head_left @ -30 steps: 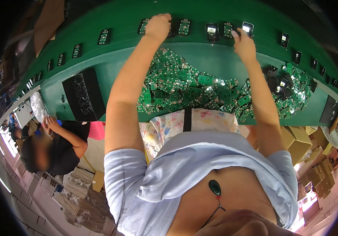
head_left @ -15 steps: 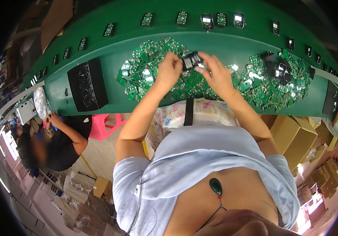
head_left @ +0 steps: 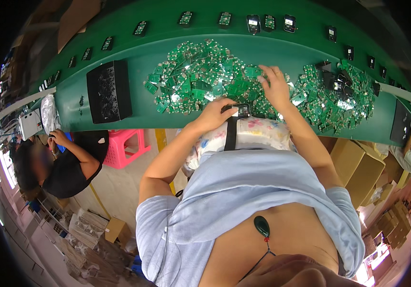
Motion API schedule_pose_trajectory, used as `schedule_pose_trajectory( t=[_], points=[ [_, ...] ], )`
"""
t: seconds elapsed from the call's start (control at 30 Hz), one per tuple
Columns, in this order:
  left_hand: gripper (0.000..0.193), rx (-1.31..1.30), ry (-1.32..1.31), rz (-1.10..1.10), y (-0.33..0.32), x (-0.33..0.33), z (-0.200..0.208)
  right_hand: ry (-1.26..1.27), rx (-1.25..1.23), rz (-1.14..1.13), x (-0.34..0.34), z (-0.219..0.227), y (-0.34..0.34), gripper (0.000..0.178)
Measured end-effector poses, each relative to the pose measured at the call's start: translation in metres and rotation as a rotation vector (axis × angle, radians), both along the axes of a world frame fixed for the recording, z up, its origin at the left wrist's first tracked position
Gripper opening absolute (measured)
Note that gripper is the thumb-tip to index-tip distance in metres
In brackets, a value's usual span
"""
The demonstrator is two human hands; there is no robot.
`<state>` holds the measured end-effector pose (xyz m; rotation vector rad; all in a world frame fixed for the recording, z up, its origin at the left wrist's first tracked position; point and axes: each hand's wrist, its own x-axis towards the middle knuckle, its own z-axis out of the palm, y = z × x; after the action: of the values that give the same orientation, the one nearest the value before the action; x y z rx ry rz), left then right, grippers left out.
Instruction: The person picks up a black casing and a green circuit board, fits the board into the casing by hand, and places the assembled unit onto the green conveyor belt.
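Observation:
My left hand [head_left: 215, 115] is closed on a small black device housing [head_left: 242, 110] with a screen window, held low at the table's near edge. My right hand [head_left: 276, 88] hovers over the heap, its fingers apart and nothing visible in them. Closest to its fingertips lies a green circuit board [head_left: 252, 71]. Loose circuit boards [head_left: 193, 86] are piled in front of me, and a second heap of boards [head_left: 315, 105] spreads to the right. Among that right heap sit a few black housings [head_left: 340, 87].
A black box [head_left: 107, 93] of small dark parts stands on the table at left. Along the far green strip, several devices [head_left: 224, 19] are spaced in a row. One co-worker [head_left: 74, 162] sits at left near a pink stool [head_left: 124, 147]. Cardboard boxes [head_left: 356, 165] stand at lower right.
My left hand has brought the black housing down toward me. My right hand has let go of it and moved slightly right, over the boards. The devices on the far strip have shifted slightly.

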<state>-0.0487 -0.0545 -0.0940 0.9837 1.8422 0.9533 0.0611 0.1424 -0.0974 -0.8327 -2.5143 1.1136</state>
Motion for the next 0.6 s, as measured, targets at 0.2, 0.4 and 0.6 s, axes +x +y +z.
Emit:
schedule_pose_trajectory(
  t=[0.2, 0.4, 0.6],
  points=[
    [0.031, -0.150, -0.682, 0.367, 0.005, -0.004, 0.018, -0.218, 0.400, 0.212, -0.005, -0.041, 0.023, 0.027],
    [0.018, 0.076, -1.023, 0.538, 0.022, -0.014, 0.040, -0.061, -0.258, -0.087, -0.003, -0.025, 0.015, 0.018],
    [0.020, 0.108, -1.168, 0.355, 0.030, -0.018, 0.062, 0.295, -0.531, 0.095, 0.018, 0.033, -0.001, 0.014]
  ],
)
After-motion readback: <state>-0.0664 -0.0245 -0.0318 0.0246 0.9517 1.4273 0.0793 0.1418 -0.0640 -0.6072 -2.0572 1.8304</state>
